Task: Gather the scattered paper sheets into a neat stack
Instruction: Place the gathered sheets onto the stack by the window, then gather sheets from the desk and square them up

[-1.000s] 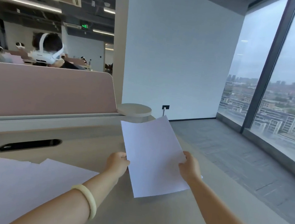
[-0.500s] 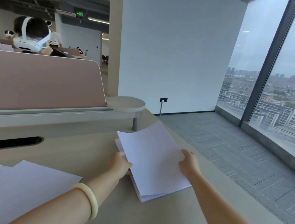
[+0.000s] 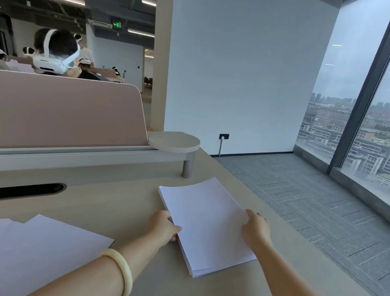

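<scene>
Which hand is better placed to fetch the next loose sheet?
Probably the left hand: it grips the left edge of the stack, nearer the loose sheets. The right hand holds the far edge.

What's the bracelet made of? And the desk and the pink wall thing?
Bracelet: looks like pale jade or resin, smooth with a slight sheen. Desk: probably matte beige laminate; no grain shows. Pink divider: seems fabric-covered, dull and even.
</scene>
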A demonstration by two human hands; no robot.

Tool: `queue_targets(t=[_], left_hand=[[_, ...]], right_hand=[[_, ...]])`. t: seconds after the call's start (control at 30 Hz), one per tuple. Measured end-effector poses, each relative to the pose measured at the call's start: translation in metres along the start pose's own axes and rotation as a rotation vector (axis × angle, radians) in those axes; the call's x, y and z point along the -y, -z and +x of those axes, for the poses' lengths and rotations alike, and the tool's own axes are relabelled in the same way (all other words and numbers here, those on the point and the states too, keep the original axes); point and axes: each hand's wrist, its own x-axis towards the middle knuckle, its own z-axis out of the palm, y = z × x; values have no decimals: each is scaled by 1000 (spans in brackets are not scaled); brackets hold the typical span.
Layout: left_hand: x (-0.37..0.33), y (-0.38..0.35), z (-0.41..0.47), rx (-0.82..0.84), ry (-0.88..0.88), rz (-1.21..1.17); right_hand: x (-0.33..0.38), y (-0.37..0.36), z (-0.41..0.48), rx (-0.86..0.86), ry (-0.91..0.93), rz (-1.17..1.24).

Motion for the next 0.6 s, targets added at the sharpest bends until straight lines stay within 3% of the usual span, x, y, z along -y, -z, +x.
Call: queue_targets(t=[0.37, 0.6], left_hand=[[4, 3, -2, 31, -30, 136], [-4, 11, -15, -11, -29, 67]], right_hand=[[-7, 0, -5, 61, -35, 23], [0, 8, -15, -29, -1, 72]])
